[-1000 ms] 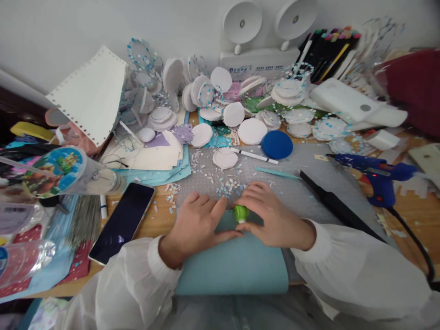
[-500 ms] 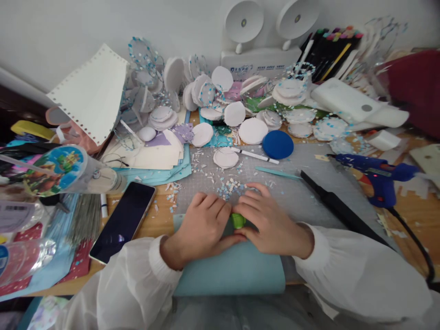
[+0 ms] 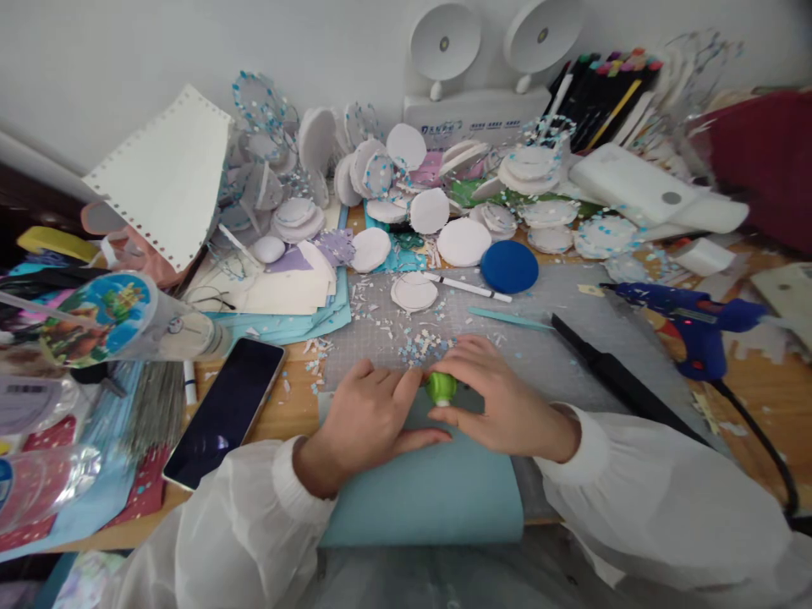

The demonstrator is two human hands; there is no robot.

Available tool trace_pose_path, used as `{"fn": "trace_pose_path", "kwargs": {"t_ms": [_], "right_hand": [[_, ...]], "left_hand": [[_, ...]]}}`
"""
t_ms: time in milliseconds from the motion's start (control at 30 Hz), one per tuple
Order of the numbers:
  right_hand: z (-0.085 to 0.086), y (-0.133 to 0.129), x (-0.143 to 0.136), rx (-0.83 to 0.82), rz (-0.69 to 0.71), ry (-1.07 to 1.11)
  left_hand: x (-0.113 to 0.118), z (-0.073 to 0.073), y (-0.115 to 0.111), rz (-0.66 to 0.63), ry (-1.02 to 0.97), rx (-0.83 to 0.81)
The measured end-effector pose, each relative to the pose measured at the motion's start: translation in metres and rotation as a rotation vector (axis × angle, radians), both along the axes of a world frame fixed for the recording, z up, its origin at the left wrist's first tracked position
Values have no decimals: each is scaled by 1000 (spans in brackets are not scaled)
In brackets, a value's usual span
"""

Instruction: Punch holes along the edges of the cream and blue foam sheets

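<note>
A small round green paper punch (image 3: pixel 441 387) with a white end sits between the thumb and fingers of my right hand (image 3: pixel 491 402). My left hand (image 3: pixel 371 410) lies just left of it on a light blue sheet of paper (image 3: pixel 425 499), thumb stretched out and apart from the bent fingers. Its index fingertip is close to the punch; whether they touch I cannot tell. The sheet reaches over the near table edge, and its far part is hidden under my hands. Small blue and white paper bits (image 3: pixel 424 347) are scattered just beyond my fingers.
A grey cutting mat (image 3: pixel 539 355) bears a black-handled tool (image 3: pixel 618 372), a blue disc (image 3: pixel 509 266) and a white pen (image 3: pixel 469 288). A blue glue gun (image 3: pixel 698 317) with a cord lies right. At left are a phone (image 3: pixel 225 410) and a cup (image 3: pixel 127 317). White discs (image 3: pixel 466 241) crowd the back.
The green punch has turned, so more of its green body and its white end show. My left thumb and fingers have spread apart. The view has shifted slightly.
</note>
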State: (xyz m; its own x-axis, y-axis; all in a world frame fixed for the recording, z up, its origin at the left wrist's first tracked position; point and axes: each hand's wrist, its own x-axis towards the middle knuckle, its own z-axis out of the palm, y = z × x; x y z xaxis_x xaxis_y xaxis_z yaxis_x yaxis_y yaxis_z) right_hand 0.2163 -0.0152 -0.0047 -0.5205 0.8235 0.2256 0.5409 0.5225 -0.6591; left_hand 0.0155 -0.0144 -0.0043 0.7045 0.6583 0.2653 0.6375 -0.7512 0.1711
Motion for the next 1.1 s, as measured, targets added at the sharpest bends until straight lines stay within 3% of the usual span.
{"fn": "trace_pose_path", "kwargs": {"t_ms": [200,933,1100], "right_hand": [[6,7,9,-347,-188,403],[10,16,13,-1241,-61,1040],[6,17,19,-1263,-19,1040]], "left_hand": [[-1,-2,0,15,-1,-6],[-1,-4,-2,-59,26,26],[-1,-3,-3,-69,27,24]]}}
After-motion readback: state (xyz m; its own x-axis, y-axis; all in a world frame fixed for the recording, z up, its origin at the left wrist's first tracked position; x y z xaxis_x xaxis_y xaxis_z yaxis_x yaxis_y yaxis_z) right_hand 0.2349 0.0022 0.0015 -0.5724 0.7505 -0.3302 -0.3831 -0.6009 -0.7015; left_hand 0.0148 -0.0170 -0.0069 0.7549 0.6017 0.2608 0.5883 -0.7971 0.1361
